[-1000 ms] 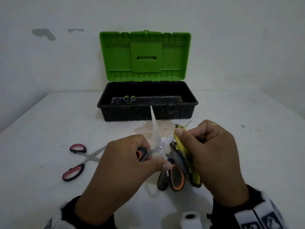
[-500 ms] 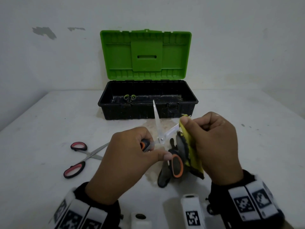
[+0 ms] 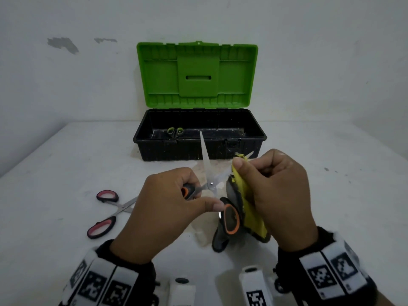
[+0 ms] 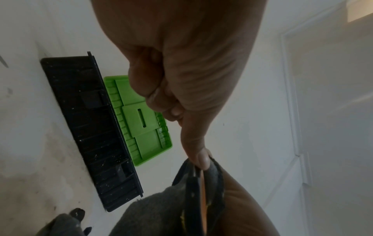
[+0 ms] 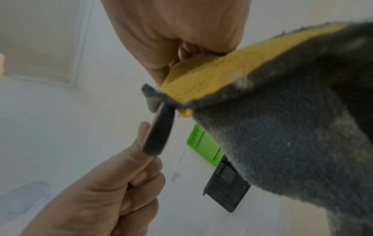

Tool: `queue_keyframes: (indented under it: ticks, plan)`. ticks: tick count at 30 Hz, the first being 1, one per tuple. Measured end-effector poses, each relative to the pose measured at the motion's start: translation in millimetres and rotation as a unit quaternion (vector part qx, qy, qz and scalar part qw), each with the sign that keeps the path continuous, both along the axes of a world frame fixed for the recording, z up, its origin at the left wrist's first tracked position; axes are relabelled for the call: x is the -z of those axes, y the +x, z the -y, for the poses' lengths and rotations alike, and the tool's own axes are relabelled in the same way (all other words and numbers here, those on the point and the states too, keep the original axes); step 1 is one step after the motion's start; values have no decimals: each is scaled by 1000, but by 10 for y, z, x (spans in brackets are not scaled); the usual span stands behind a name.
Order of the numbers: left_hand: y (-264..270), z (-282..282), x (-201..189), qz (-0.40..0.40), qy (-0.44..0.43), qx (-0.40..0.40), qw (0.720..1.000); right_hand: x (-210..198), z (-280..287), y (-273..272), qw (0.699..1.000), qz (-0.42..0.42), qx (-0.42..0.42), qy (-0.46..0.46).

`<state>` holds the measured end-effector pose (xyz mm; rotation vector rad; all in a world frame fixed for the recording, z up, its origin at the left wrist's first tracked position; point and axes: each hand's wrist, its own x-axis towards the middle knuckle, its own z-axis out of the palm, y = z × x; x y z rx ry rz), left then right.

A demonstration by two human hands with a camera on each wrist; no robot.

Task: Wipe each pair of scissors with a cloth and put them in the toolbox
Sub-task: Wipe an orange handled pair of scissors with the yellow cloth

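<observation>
Above the middle of a white table (image 3: 66, 164), a pair of orange-and-black-handled scissors (image 3: 209, 184) is held with its bright steel blades spread wide, one narrow blade pointing up toward the toolbox (image 3: 198, 149). The left hand (image 3: 163, 208) is curled round one handle loop, with the thumb pressed against the other, an oval black loop lined in orange. The second blade is pinched by the right hand (image 3: 280, 195) through a folded cloth (image 3: 249, 208), fuzzy in texture, yellow on one face and dark grey on the other, with only the blade tip left showing above the thumb; in the right wrist view the nap of the cloth (image 5: 282, 127) is seen close and blurred. The toolbox is a black ribbed plastic tray with a bright green lid raised upright against the wall, and a small pair of green-handled scissors (image 3: 175, 131) lies inside at the left. A pair with pink-lined black handles (image 3: 106, 213) lies half open on the table to the left, well apart from the hands. The tabletop is matt, scuffed and stained brownish in front of the toolbox. The wall (image 3: 88, 85) behind is pale, with patches of chipped paint.
</observation>
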<state>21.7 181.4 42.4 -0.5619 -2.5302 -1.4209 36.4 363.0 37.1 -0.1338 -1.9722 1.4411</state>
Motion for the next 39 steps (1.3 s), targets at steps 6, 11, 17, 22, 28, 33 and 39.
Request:
queue_keyframes:
  ticks: [6, 11, 17, 22, 28, 33, 39]
  plan:
    - [20, -18, 1, 3, 7, 0, 1000, -93, -128, -89, 999, -17, 34, -10]
    - [2, 8, -16, 15, 0, -2, 1000, -32, -74, -51, 1000, -6, 12, -2]
    - [20, -16, 28, 49, -10, 5, 999, -19, -266, -153, 999, 0, 50, -14]
    - [-33, 7, 26, 67, 5, -28, 997, 5, -344, -61, 998, 15, 25, -54]
    - [-12, -58, 59, 89, 10, -16, 996, 14, -100, 75, 997, -7, -82, 12]
    - [30, -104, 24, 68, -9, -23, 997, 80, 24, 96, 994, 22, -96, 48]
    - [70, -75, -37, 65, -10, -11, 998, 67, 40, 110, 990, 46, -125, -35]
